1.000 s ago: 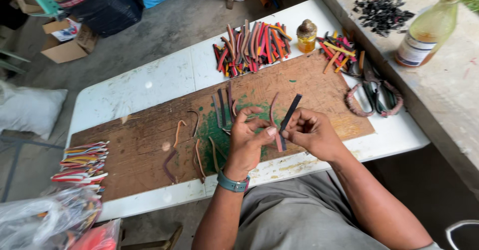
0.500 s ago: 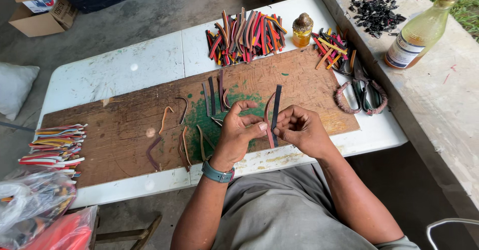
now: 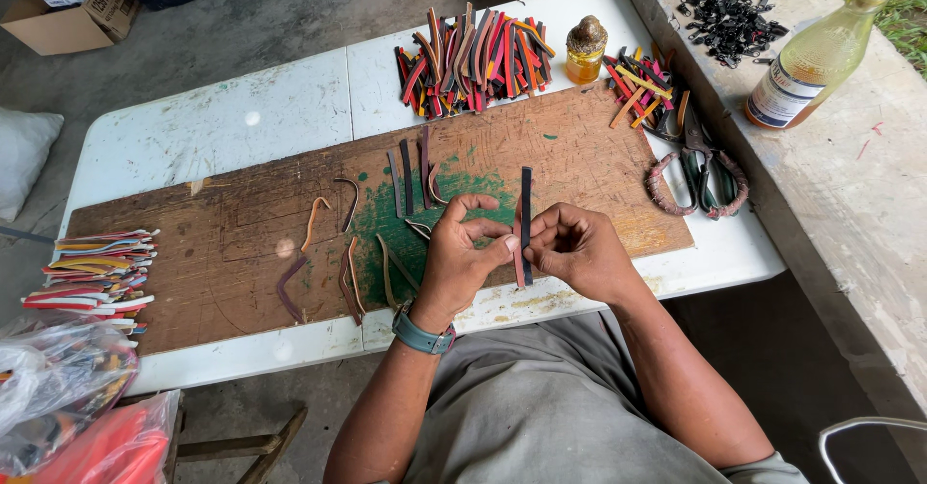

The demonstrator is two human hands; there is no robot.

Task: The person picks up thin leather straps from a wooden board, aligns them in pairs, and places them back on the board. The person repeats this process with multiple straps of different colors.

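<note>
Here the left hand (image 3: 462, 252) and the right hand (image 3: 572, 249) meet above the front edge of the wooden board (image 3: 232, 243), and both are closed in a narrow pinch on the same thing. Between thumb and fingertips they hold a dark strip (image 3: 526, 209) that stands upright, with a reddish strip (image 3: 519, 257) pressed against its lower part. The left wrist carries a teal watch (image 3: 422, 334).

The strips look thin, light and flexible, probably leather or rubber, so they should bend easily and need only a gentle grip. I judge the best place to hold is near the lower end, on the flat faces, where the two pieces overlap.

On the board, just beyond the hands, lie several loose strips (image 3: 410, 177) on a green stained patch. Farther away, on the white table (image 3: 212, 122), there is a pile of coloured strips (image 3: 473, 59), a small amber jar (image 3: 585, 48) and scissors with wrapped handles (image 3: 697, 170). At the left edge lies a stack of striped strips (image 3: 97, 272). A glass bottle (image 3: 821, 55) stands on the concrete ledge to the right.
</note>
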